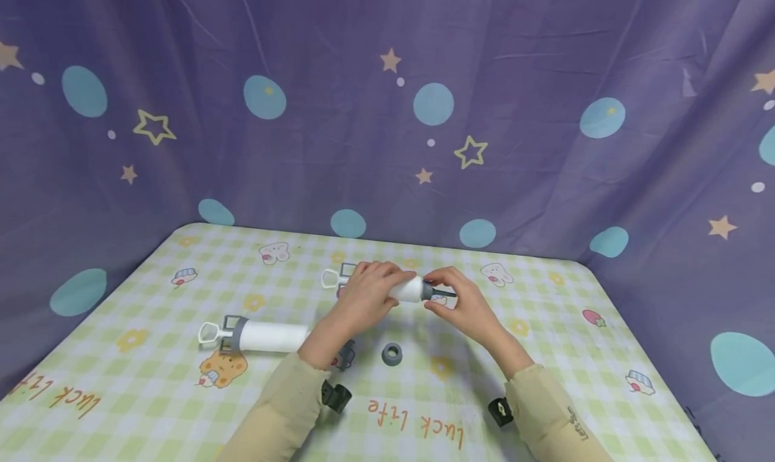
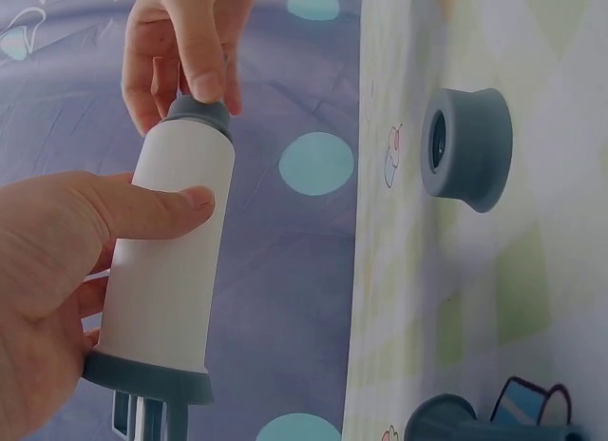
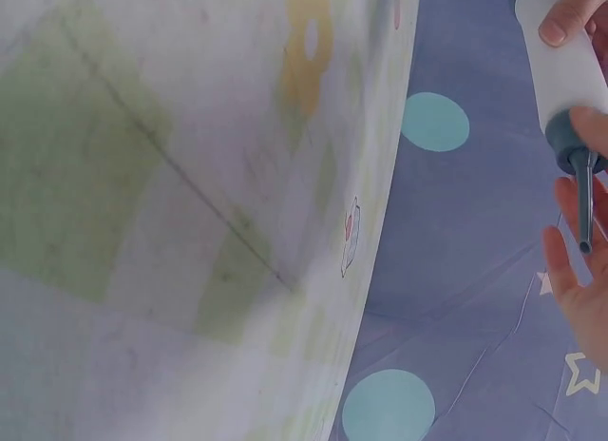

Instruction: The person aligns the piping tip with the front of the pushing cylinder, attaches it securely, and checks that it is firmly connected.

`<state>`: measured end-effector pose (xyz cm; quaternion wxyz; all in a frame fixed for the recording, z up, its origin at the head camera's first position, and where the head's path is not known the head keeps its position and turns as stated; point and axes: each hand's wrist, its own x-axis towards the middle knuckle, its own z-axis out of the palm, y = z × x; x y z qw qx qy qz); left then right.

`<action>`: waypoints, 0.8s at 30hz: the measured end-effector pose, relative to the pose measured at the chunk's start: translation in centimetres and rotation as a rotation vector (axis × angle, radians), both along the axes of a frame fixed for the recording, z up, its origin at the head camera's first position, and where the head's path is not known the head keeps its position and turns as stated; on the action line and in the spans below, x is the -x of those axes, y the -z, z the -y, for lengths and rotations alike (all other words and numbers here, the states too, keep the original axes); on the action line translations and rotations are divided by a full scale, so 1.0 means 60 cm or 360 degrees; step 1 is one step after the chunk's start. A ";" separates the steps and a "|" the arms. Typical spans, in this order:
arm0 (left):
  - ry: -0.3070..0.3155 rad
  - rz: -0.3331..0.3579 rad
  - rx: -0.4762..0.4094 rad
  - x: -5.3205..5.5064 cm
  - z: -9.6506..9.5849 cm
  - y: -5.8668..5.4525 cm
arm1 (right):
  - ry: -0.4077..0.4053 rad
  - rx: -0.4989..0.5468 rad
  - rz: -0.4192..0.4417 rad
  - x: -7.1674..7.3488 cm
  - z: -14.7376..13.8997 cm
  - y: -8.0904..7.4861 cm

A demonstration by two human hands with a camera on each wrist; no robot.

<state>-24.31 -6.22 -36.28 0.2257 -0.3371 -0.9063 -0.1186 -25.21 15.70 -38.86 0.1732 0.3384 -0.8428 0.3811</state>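
Observation:
My left hand [image 1: 371, 292] grips the white barrel [image 1: 408, 290] of an icing syringe above the table, with its thumb [image 2: 171, 211] laid across the barrel. The syringe's frame and looped plunger handle [image 1: 330, 278] stick out to the left of that hand. At the other end, my right hand [image 1: 463, 304] pinches the grey-blue end cap [image 1: 427, 290] between thumb and fingers. A thin grey nozzle [image 3: 584, 208] points out from this cap, past the right fingers. A loose grey ring [image 1: 392, 354] lies on the table below the hands; the left wrist view shows its flared rim and central hole.
A second icing syringe [image 1: 272, 337] lies on the table at left, its front end partly hidden by my left forearm. A dark grey piece [image 1: 346, 356] shows beside that wrist. The checked tablecloth [image 1: 545, 327] reaches back to a purple curtain [image 1: 363, 146].

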 end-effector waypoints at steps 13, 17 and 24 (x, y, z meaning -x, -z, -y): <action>-0.0002 0.0010 -0.0012 0.000 0.000 -0.001 | 0.0110 0.0021 0.0113 -0.002 0.004 0.003; -0.0002 0.0000 -0.0012 -0.002 0.001 -0.003 | 0.0100 0.0033 0.0184 -0.003 0.003 0.004; -0.0006 -0.0005 -0.0004 -0.005 -0.001 -0.003 | 0.0093 0.0016 0.0279 -0.003 0.002 0.003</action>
